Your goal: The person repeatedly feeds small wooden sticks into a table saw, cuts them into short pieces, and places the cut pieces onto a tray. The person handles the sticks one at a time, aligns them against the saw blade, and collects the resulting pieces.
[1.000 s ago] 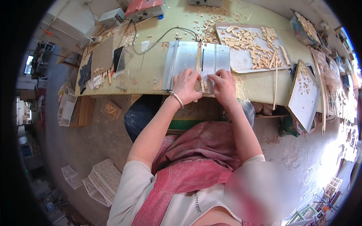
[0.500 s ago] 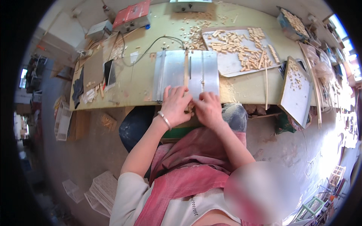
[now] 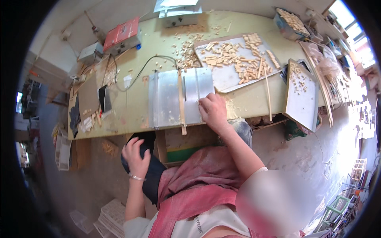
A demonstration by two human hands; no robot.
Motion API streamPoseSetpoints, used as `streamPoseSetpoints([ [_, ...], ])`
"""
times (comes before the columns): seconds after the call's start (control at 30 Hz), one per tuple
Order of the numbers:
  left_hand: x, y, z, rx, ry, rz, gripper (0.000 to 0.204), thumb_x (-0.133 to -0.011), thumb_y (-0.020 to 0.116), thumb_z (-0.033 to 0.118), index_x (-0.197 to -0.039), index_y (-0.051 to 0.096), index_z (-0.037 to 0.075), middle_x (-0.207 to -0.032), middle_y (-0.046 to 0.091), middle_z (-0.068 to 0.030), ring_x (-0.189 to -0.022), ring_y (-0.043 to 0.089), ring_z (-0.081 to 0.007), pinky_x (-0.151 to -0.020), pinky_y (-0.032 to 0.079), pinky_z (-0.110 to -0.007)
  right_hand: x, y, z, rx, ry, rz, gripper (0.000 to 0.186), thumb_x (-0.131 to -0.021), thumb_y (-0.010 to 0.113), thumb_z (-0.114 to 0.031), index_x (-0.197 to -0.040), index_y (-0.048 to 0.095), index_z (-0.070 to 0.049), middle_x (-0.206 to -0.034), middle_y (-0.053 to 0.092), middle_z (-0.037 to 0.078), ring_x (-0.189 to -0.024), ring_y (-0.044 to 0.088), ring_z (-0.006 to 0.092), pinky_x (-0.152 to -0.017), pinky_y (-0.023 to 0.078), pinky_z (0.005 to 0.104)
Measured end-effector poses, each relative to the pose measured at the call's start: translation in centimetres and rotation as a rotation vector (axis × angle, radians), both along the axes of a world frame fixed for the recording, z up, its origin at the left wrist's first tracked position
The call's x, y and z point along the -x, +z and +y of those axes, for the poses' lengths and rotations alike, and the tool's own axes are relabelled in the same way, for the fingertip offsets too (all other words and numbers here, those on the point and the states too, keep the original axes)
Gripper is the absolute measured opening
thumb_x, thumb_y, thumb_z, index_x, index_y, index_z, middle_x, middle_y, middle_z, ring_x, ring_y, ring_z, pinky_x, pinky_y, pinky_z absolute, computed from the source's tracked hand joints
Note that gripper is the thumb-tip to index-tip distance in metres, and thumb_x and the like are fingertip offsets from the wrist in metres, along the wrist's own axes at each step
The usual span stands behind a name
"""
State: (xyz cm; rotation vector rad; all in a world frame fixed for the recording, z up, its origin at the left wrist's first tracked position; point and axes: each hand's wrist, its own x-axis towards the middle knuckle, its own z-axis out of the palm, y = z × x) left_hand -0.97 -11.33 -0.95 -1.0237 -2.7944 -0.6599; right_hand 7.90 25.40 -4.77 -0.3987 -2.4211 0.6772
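My right hand (image 3: 213,112) rests on the right part of a shiny metal saw plate (image 3: 168,99) set in the green workbench (image 3: 131,113), fingers curled, just right of a long thin wooden strip (image 3: 181,102) lying across the plate. I cannot tell whether a small piece is under the fingers. My left hand (image 3: 136,155) is down below the bench edge, fingers spread, over my dark trouser knee (image 3: 152,174); a thin bracelet is on that wrist.
A grey tray (image 3: 226,79) with several small wooden blocks lies behind the plate. More blocks are scattered on the bench. A board (image 3: 302,97) with bits leans at right. A phone (image 3: 105,100), red box (image 3: 123,33) and cable (image 3: 147,65) sit at left.
My left hand has left the metal plate and dropped to my knee below the bench. My right hand has stayed on the plate, now to the right of the strip.
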Motion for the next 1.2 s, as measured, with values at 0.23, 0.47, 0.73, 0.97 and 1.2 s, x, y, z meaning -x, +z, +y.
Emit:
streamPoseSetpoints([
  [0.23, -0.3, -3.6, -5.1, 0.136, 0.189, 0.042, 0.035, -0.085, 0.075, 0.009, -0.119, 0.068, 0.007, -0.129, 0.066, -0.0113, -0.126, 0.059, -0.0321, -0.119, 0.035, -0.052, 1.9, 1.4, 3.7, 0.191, 0.144, -0.177, 0.011, -0.087, 0.071, -0.013, -0.094, 0.071, -0.006, -0.091, 0.066, 0.013, -0.089, 0.066, 0.0345, -0.083, 0.052, 0.0462],
  [0.47, -0.1, -3.5, -4.4, 0.168, 0.187, 0.04, 0.026, -0.086, 0.073, 0.011, -0.112, 0.07, 0.007, -0.122, 0.069, -0.01, -0.124, 0.062, -0.0302, -0.121, 0.033, -0.053, 9.7, 1.5, 11.1, 0.912, -0.013, 0.384, 0.036, -0.104, 0.071, -0.012, -0.136, 0.067, 0.005, -0.116, 0.077, 0.008, -0.102, 0.071, 0.0137, -0.093, 0.058, 0.0285],
  [0.73, 0.3, -3.6, -3.2, 0.203, 0.219, 0.03, 0.025, -0.086, 0.073, 0.012, -0.111, 0.07, 0.007, -0.124, 0.069, -0.0108, -0.127, 0.062, -0.0313, -0.122, 0.032, -0.055, 8.3, -7.3, 18.7, 0.257, -0.188, -0.118, 0.027, -0.09, 0.07, -0.008, -0.116, 0.076, -0.005, -0.11, 0.071, 0.014, -0.101, 0.07, 0.0289, -0.09, 0.057, 0.0412],
  [0.97, 0.6, -3.3, -2.1, 0.231, 0.198, 0.027, 0.025, -0.085, 0.073, 0.011, -0.11, 0.071, 0.007, -0.124, 0.069, -0.0112, -0.126, 0.063, -0.0317, -0.121, 0.032, -0.056, 9.7, -8.0, 19.4, -0.08, -0.233, -0.289, 0.018, -0.089, 0.065, -0.006, -0.106, 0.073, -0.008, -0.112, 0.067, 0.013, -0.11, 0.064, 0.0354, -0.093, 0.052, 0.0483],
  [1.2, 0.8, -2.7, -1.3, 0.242, 0.192, 0.033, 0.025, -0.086, 0.072, 0.01, -0.11, 0.07, 0.006, -0.123, 0.068, -0.0116, -0.124, 0.062, -0.0325, -0.122, 0.033, -0.055, 8.9, -7.4, 17.2, 0.073, -0.007, -0.258, 0.014, -0.089, 0.07, -0.009, -0.103, 0.071, -0.006, -0.096, 0.068, 0.016, -0.098, 0.067, 0.0383, -0.087, 0.053, 0.0497],
])
